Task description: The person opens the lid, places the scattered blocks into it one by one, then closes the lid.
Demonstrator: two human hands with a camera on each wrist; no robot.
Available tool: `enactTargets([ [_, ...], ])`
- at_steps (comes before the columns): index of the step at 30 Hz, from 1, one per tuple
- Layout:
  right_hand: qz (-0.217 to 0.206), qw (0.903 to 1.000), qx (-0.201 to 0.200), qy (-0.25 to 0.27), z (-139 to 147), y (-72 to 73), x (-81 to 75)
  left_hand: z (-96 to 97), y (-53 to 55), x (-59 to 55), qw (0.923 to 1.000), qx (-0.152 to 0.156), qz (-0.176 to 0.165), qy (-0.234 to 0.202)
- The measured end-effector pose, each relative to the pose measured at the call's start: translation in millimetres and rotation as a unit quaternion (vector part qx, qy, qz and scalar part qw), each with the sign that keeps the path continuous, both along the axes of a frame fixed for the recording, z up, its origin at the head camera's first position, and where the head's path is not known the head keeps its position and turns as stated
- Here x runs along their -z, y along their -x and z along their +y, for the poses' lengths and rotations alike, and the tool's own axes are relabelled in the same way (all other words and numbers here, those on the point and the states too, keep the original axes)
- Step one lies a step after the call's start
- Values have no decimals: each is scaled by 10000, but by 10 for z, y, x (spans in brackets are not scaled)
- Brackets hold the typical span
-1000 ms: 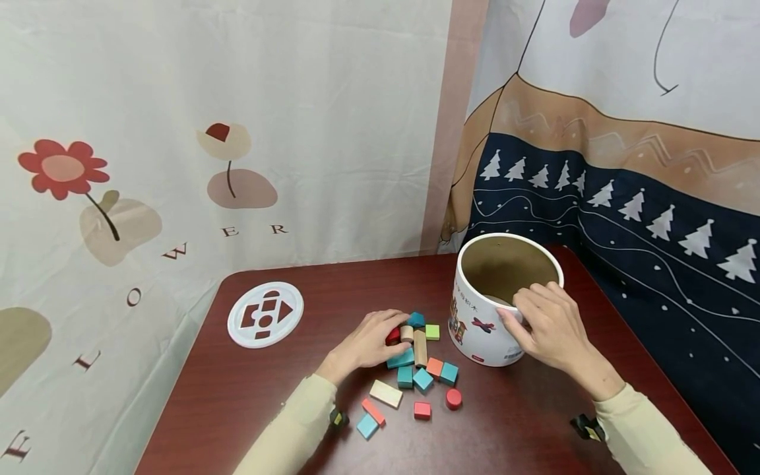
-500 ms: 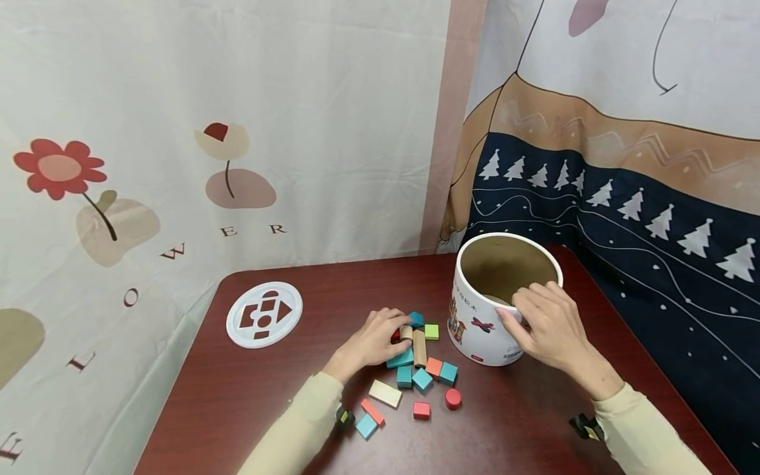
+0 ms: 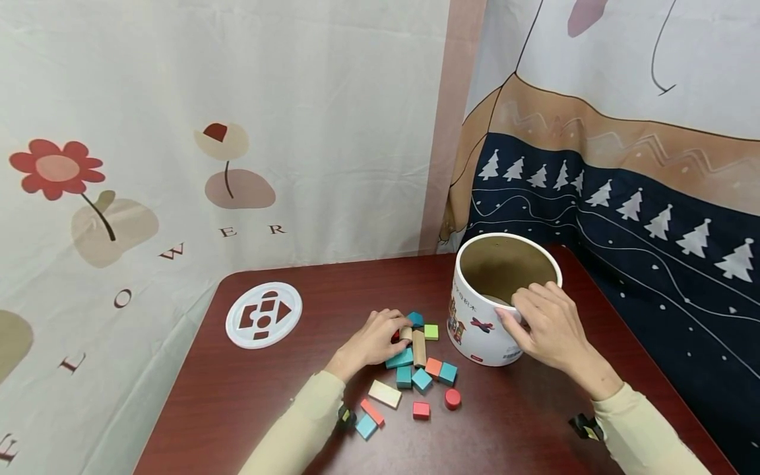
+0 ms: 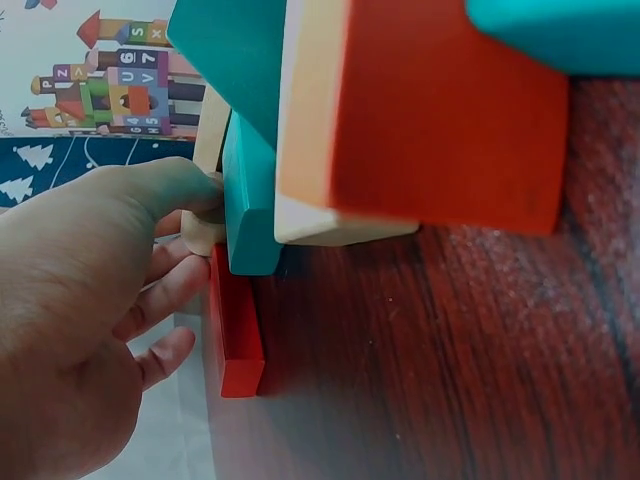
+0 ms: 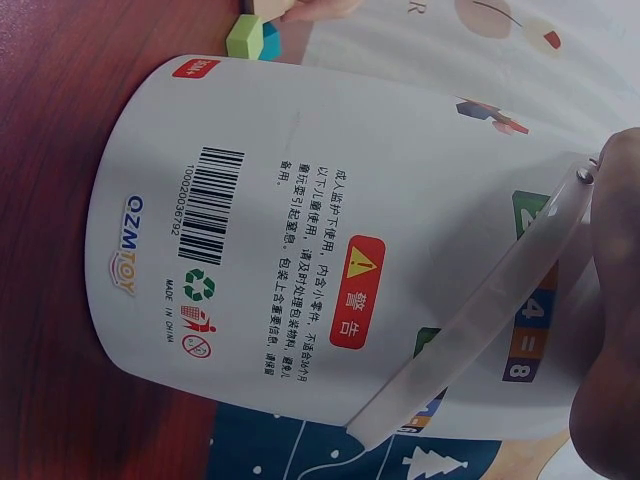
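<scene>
My left hand (image 3: 369, 340) is at the far left of a loose group of toy blocks, its thumb and fingers around a small natural-wood cylinder block (image 3: 406, 333). In the left wrist view, the thumb and fingertips of that hand (image 4: 90, 290) meet at the wooden block (image 4: 203, 232), beside a teal block (image 4: 250, 200) and a red block (image 4: 238, 335). My right hand (image 3: 549, 323) grips the near right rim of a white toy bucket (image 3: 489, 343), thumb outside. The bucket stands upright; its floor is largely hidden. A plastic handle (image 5: 470, 320) hangs across its side.
Several teal, red, orange and wooden blocks lie on the brown table, among them a cream block (image 3: 384, 394), a red cylinder (image 3: 452, 398) and a green cube (image 3: 431, 332). A white round lid with shaped holes (image 3: 231, 316) lies at the back left. Curtains hang behind.
My left hand has shifted slightly right around the wooden cylinder, covering more of the red block beside it. The right hand and the bucket stay where they were.
</scene>
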State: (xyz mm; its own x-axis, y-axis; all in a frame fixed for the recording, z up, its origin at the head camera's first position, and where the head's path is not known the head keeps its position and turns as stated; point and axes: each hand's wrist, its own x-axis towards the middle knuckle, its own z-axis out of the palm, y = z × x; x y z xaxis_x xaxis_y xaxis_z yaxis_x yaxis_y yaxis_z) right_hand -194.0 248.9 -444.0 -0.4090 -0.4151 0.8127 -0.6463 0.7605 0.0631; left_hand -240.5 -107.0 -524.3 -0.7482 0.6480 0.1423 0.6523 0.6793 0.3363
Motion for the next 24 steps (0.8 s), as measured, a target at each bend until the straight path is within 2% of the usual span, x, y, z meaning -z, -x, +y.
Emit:
enactTargets([
  [5, -3, 10000, -16, -9, -2, 1, 1, -17, 47, 70, 9998, 111, 8, -161],
  [7, 4, 10000, -23, -12, -1, 0, 0, -43, 120, 201, 9994, 192, 157, -242],
  [10, 25, 10000, -34, -16, 0, -1, -1, -88, 272, 475, 9987, 278, 182, -387],
  [12, 38, 10000, -42, -20, -1, -2, -3, -111, 371, 664, 9984, 281, 313, -390],
  [13, 40, 10000, -45, -22, -2, -2, -4, -116, 393, 705, 9983, 273, 253, -438],
  [19, 40, 10000, -26, -27, -5, -6, -9, -134, 234, 396, 9972, 445, 381, -473],
  [20, 41, 10000, -22, -26, -6, -6, -9, -129, 185, 304, 9971, 457, 381, -466],
  [21, 40, 10000, -19, -26, -7, -7, -9, -126, 187, 305, 9970, 452, 294, -547],
  [24, 48, 10000, -23, -24, -9, -9, -10, -119, 112, 175, 9980, 321, 288, -472],
])
